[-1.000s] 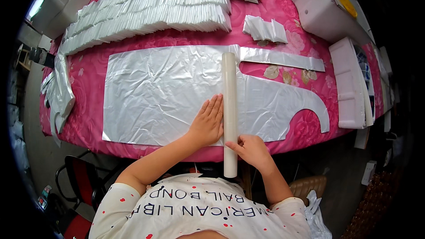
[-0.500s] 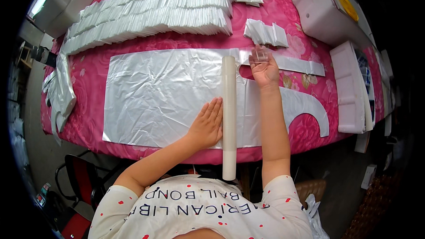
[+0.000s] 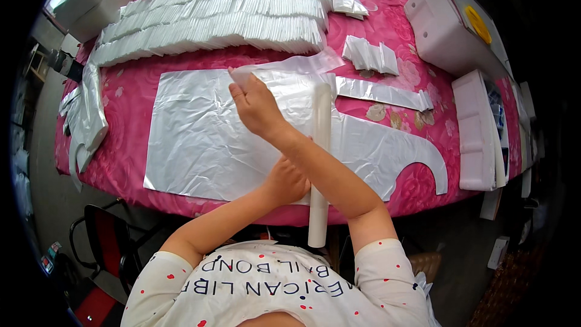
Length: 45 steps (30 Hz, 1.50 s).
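A silvery-white plastic apron lies spread flat and wrinkled, its strap and curved cut-out reaching right. A long pale tube rests across it, its near end jutting past the table edge. My right hand is over the apron, left of the tube, fingers closed on a translucent plastic strip that trails off to the right. Beneath my right forearm, my left hand lies against the tube's left side. That forearm hides most of its fingers; a fingertip showing past it suggests they are stretched out.
Rows of folded white plastic packets fill the far left, with smaller stacks to their right. White foam boxes stand at the right. More loose plastic hangs at the left edge. The tablecloth is pink and floral.
My right hand has swung left across the tube, drawing the translucent strip with it. My left hand stays beside the tube, now partly covered by my right forearm.
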Available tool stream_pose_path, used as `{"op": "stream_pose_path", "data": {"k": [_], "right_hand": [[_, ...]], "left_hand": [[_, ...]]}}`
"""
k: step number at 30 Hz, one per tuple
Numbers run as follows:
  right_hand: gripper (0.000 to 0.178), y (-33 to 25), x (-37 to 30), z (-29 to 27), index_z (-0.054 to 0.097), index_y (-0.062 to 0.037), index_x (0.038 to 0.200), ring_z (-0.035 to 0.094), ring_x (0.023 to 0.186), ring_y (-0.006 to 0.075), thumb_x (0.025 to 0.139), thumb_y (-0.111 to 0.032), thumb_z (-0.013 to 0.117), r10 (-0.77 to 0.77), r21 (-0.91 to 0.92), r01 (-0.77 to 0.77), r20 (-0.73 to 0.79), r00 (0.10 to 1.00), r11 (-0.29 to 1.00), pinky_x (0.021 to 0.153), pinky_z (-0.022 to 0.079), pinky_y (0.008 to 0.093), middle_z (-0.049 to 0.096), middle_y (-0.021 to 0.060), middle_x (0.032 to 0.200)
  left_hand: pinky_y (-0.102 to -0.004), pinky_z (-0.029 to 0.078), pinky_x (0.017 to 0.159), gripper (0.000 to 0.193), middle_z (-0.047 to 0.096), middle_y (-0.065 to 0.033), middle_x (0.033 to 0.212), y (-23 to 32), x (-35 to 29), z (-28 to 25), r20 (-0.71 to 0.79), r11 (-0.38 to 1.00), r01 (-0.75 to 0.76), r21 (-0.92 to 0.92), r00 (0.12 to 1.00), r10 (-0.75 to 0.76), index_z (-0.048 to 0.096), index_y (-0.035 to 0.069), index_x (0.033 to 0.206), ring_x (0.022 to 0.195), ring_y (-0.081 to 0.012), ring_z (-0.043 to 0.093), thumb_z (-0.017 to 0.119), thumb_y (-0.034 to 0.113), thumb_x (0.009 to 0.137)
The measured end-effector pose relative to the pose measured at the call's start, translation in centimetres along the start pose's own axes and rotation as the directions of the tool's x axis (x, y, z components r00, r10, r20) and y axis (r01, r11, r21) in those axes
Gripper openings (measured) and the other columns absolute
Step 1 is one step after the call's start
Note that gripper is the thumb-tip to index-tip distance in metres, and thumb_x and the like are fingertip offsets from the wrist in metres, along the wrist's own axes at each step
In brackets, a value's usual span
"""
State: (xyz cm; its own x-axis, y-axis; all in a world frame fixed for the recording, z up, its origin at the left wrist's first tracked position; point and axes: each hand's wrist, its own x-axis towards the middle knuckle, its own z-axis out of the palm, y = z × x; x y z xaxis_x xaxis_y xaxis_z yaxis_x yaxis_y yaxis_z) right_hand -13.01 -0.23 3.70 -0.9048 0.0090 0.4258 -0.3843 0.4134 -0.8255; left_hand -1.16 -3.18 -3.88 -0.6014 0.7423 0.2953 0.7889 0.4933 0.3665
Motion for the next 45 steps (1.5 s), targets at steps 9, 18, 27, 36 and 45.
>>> {"op": "stream_pose_path", "data": {"k": [9,18,27,36,45], "right_hand": [[0.057,-0.1,-4.7,7.2,0.035,-0.0032,0.136,0.017,0.136,0.0365,0.088,-0.028,0.051,0.156,-0.274,0.011,0.579,0.801,0.962,0.110,0.016,0.0455,0.029,0.0217,0.143],[0.038,-0.7,-12.5,-14.0,0.055,-0.0018,0.117,0.043,0.122,0.0343,0.084,-0.021,0.058,-0.018,-0.252,0.046,0.114,0.993,0.967,0.100,0.036,0.0425,0.052,0.0143,0.125],[0.056,2.5,-14.7,-17.2,0.044,-0.0055,0.131,0.028,0.132,0.0339,0.088,-0.041,0.047,0.028,-0.423,0.260,0.564,0.825,0.868,0.107,0.024,0.0438,0.036,0.0136,0.141],[0.054,-4.2,-10.4,0.6,0.054,-0.0012,0.118,0.039,0.124,0.0307,0.089,-0.045,0.044,-0.445,0.306,0.329,0.706,0.551,0.893,0.107,0.025,0.0466,0.052,0.0139,0.124],[0.042,-1.2,-6.2,3.7,0.054,-0.0065,0.119,0.037,0.127,0.0293,0.084,-0.030,0.057,-0.309,-0.159,0.511,0.636,0.708,0.845,0.107,0.024,0.0467,0.047,0.0111,0.130]], "left_hand": [[-0.0436,0.024,0.107,0.056,0.035,-0.0264,0.138,0.3,0.2,-0.8,-0.118,1.000,0.002,-0.011,0.993,-0.003,0.035,-0.011,0.131,0.130,-0.0387,0.033,0.042,0.019,0.085],[-0.0365,0.031,0.105,0.047,0.040,-0.0136,0.135,-5.2,6.7,-3.3,0.175,0.026,0.218,-0.976,0.843,-0.508,0.036,-0.005,0.131,0.127,-0.0246,0.036,0.040,0.023,0.093],[-0.0382,0.028,0.107,0.064,0.035,-0.0220,0.137,-5.9,10.7,-3.9,0.622,-0.606,0.272,-0.748,0.604,-0.497,0.026,-0.008,0.134,0.129,-0.0272,0.035,0.028,0.044,0.096],[-0.0346,0.036,0.097,0.054,0.049,-0.0171,0.126,-11.9,-1.3,-11.2,0.076,-0.013,0.110,-0.994,0.590,-0.804,0.038,-0.003,0.128,0.117,-0.0235,0.047,0.027,0.039,0.097],[-0.0289,0.039,0.091,0.054,0.053,-0.0128,0.121,-12.1,-21.4,-16.3,-0.073,0.210,0.289,-0.934,0.421,-0.904,0.043,-0.001,0.125,0.107,-0.0184,0.052,0.025,0.042,0.098]]}}
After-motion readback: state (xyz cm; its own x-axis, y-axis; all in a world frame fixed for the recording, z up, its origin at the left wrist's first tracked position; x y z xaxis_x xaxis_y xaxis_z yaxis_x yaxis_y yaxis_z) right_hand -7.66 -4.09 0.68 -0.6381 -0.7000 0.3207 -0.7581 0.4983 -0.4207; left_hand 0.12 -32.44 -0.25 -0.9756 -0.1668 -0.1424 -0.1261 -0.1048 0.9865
